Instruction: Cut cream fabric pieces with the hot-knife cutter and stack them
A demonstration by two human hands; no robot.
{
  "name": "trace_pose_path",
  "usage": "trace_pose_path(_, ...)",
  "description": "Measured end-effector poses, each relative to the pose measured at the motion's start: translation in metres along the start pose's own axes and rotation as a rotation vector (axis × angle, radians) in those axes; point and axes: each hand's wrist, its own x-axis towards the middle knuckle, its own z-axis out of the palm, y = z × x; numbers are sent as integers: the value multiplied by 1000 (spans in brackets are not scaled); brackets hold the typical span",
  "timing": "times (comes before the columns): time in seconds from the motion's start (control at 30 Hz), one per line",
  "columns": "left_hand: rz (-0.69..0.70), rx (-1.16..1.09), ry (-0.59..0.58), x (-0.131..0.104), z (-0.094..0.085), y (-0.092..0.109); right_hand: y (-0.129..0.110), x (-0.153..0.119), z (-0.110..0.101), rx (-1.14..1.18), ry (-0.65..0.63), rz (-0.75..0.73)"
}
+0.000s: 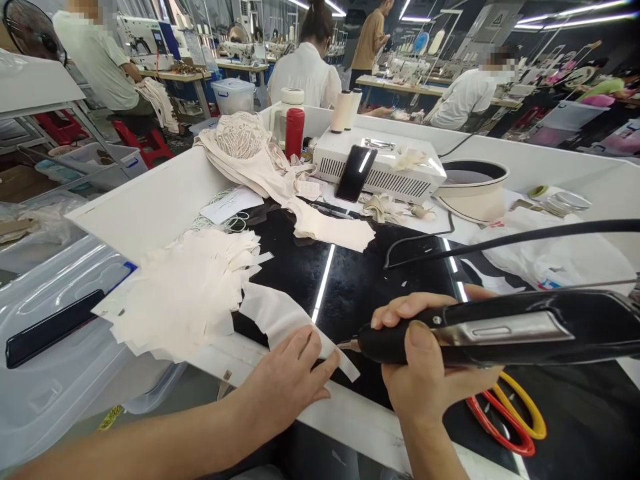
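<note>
My left hand (290,373) presses on a cream cut fabric piece (280,317) at the table's front edge, with its fingers bent and closed over the fabric. In my right hand (423,360) is a black corded handheld tool (500,330) with a silver lever and a narrow metal tip. That tip touches or nearly touches the fabric piece beside my left fingertips. Left of my hands lies a loose pile of cream fabric pieces (180,287). Scissors with red and yellow handles (505,417) lie under and right of my right wrist.
On the black tabletop (285,257) lies another cream piece (335,227), joined to a lace bra (245,143). Behind stand a white vented box (380,163), a phone (356,173), a red bottle (295,133) and a round bin (473,190). A black cable (550,232) crosses at right. Several people work beyond.
</note>
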Motion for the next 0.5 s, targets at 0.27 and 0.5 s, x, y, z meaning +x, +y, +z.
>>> trace_pose_path(0.27, 2, -53, 42, -1, 1, -3, 1, -1, 4, 17, -6, 41)
trace_pose_path(0.5, 16, -52, 48, 0, 0, -5, 6, 1, 10, 52, -28, 27)
